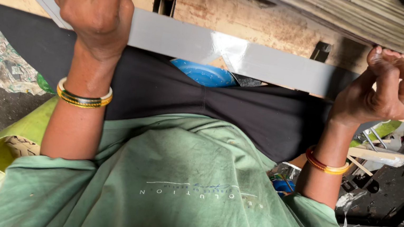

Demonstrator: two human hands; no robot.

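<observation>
Person's own body, seen from the head camera. Torso: loose green short-sleeved shirt with pale lettering across the chest, over a dark lower garment. Left hand (pixel 95 4): silver ring on one finger; wrist carries yellow-and-dark bangles. Right hand (pixel 387 90): no ring visible; wrist carries orange and yellow bangles.

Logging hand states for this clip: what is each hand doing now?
Left hand: closed, pressing on the grey strip.
Right hand: fingers curled at the strip's end; grip cannot be told.

Soft daylight, sharp pic — glare on grey strip (pixel 232 54).
</observation>
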